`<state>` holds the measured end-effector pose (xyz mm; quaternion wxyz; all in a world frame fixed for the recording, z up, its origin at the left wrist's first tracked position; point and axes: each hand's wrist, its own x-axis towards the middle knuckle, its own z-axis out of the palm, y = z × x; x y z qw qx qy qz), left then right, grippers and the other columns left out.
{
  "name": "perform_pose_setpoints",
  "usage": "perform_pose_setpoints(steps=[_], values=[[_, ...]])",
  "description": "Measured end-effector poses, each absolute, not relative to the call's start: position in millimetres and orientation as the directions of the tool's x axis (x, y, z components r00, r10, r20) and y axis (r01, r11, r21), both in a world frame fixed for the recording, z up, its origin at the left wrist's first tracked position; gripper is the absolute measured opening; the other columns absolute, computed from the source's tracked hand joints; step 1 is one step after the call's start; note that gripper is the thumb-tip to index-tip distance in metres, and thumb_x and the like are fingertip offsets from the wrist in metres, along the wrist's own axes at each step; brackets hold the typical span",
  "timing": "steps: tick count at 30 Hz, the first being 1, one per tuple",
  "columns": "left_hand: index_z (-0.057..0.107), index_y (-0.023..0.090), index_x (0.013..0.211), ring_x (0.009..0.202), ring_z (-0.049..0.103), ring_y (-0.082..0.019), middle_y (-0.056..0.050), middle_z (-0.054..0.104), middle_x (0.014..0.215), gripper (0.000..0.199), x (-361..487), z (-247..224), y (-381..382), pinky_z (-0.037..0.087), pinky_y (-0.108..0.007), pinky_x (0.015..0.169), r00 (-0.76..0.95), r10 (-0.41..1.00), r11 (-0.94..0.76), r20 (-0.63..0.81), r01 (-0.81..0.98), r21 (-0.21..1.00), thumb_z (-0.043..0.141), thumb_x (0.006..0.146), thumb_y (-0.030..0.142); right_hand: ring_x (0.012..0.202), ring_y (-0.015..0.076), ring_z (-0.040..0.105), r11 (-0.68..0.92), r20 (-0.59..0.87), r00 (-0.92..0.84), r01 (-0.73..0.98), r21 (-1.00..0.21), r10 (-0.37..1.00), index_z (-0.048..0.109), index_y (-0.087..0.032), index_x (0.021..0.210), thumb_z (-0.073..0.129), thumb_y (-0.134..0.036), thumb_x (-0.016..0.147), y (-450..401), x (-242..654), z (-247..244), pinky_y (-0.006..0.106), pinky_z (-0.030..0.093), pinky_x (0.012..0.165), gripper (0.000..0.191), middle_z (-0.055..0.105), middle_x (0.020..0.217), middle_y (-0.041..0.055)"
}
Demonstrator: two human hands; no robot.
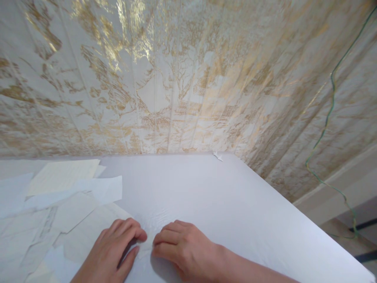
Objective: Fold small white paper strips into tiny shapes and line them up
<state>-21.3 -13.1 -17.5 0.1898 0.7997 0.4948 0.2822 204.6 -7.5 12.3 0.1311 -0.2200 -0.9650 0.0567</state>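
Observation:
Both hands rest low in the head view on a white table. My left hand lies at the edge of the loose papers, its fingers curled and its thumb a little apart from the index finger, with nothing visible between them. My right hand is just to the right, fingers bent and pressed together, fingertips down on the surface. A small, pale, see-through piece lies between the two hands, by the fingertips. What is under my right fingers is hidden.
Overlapping sheets of white and cream paper cover the table's left side. A torn white scrap lies at the back edge. Behind stands a wall with gold patterns. A thin green cord hangs at the right.

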Motion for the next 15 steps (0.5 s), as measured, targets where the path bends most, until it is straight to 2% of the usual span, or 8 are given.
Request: perform_pose_setpoints(steps=[4, 7, 11, 15], values=[[0.065, 0.028, 0.085, 0.093, 0.059, -0.025, 0.000, 0.066, 0.091, 0.015, -23.8, -20.0, -11.2, 0.045, -0.039, 0.081, 0.376, 0.903, -0.424, 0.208, 0.696, 0.579, 0.053, 0.081, 0.022, 0.086, 0.0195, 0.057, 0.889, 0.261, -0.852, 0.451, -0.077, 0.454, 0.053, -0.022, 0.127, 0.061, -0.025, 0.094, -8.6, 195.9, 6.4, 0.031, 0.042, 0.075, 0.034, 0.067, 0.101, 0.0027], [0.066, 0.028, 0.085, 0.094, 0.060, -0.026, -0.001, 0.066, 0.092, 0.016, -24.2, -18.5, -9.6, 0.047, -0.040, 0.081, 0.388, 0.909, -0.404, 0.153, 0.723, 0.561, 0.052, 0.080, 0.020, 0.087, 0.0197, 0.056, 0.885, 0.231, -0.857, 0.463, -0.042, 0.460, 0.057, -0.020, 0.117, 0.065, -0.026, 0.092, -9.0, 193.0, 7.1, 0.032, 0.041, 0.073, 0.028, 0.066, 0.100, 0.0024], [0.066, 0.027, 0.085, 0.094, 0.060, -0.027, -0.002, 0.067, 0.092, 0.019, -22.9, -11.2, -9.1, 0.047, -0.042, 0.082, 0.404, 0.909, -0.394, 0.103, 0.750, 0.532, 0.050, 0.080, 0.019, 0.088, 0.0179, 0.056, 0.876, 0.175, -0.859, 0.476, -0.073, 0.481, 0.061, -0.017, 0.103, 0.068, -0.020, 0.088, -8.2, 199.4, 16.4, 0.032, 0.041, 0.075, 0.017, 0.067, 0.096, 0.0010], [0.066, 0.028, 0.086, 0.094, 0.060, -0.026, -0.001, 0.067, 0.092, 0.015, -22.5, -8.2, -9.7, 0.047, -0.039, 0.082, 0.424, 0.900, -0.411, 0.103, 0.744, 0.526, 0.052, 0.083, 0.021, 0.090, 0.0160, 0.057, 0.885, 0.173, -0.868, 0.456, -0.097, 0.466, 0.061, -0.017, 0.100, 0.065, -0.019, 0.090, -8.2, 206.6, 23.4, 0.030, 0.041, 0.077, 0.011, 0.069, 0.099, -0.0003]])
